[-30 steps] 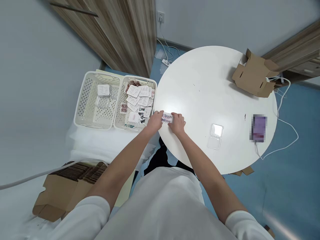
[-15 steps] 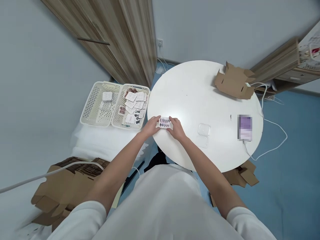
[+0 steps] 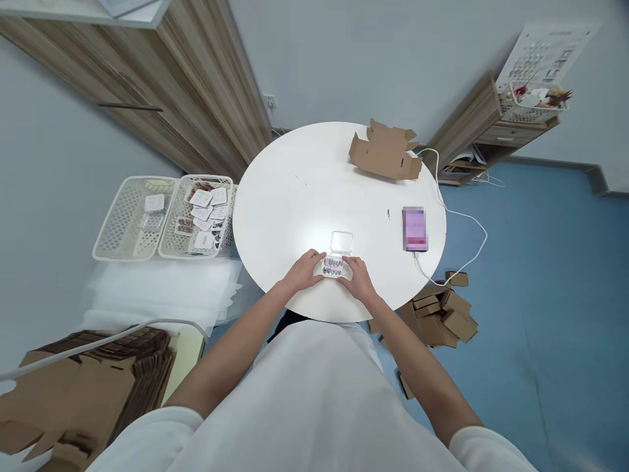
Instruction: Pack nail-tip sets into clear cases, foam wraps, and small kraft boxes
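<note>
A small white card of press-on nails, purple-toned and set in two rows, is held between my hands near the front edge of the round white table. My left hand pinches its left side, and my right hand pinches the right side. Right behind the card lies an open clear plastic case; one half shows, while the nearer half is mostly covered by the card and my fingers. Whether the card rests in that half or just above it, I cannot tell.
Two white baskets stand left of the table, one with several white cards and nail sets. An unfolded cardboard box lies at the back. A phone with a white cable is at the right. Cardboard boxes lie on the floor.
My hands have carried the nail card rightward across the table, from the left edge to the open clear case. My view has turned to the right.
</note>
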Demonstrator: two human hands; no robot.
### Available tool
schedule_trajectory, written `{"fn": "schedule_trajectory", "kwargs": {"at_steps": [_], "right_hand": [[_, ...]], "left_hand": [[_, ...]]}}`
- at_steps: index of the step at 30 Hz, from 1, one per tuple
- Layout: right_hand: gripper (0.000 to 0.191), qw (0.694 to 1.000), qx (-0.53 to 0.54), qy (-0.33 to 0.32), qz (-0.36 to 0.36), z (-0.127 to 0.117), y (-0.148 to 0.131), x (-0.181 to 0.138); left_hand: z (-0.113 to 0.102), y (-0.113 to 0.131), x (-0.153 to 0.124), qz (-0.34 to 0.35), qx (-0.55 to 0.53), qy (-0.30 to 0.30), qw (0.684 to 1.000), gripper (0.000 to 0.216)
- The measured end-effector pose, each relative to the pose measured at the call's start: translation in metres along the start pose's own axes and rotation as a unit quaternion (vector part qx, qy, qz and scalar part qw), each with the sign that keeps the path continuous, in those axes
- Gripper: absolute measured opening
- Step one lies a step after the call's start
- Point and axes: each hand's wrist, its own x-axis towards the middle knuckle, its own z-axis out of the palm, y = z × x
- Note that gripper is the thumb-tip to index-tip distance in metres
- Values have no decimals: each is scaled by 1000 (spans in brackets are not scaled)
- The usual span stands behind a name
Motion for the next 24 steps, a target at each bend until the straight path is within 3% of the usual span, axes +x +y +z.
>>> {"fn": "schedule_trajectory", "kwargs": {"at_steps": [6,12,24], "right_hand": [[60,999,-37,-14,21,-14,30,4],[60,997,-58,-40,33,-13,39,16],[60,994,-91,-57,27,-8,42,20]], "left_hand": [[21,15,22,-39,99,-17,994,59],[29,14,34,-77,147,-46,985,59],[44,6,31,-95,35,-60,993,64]]}}
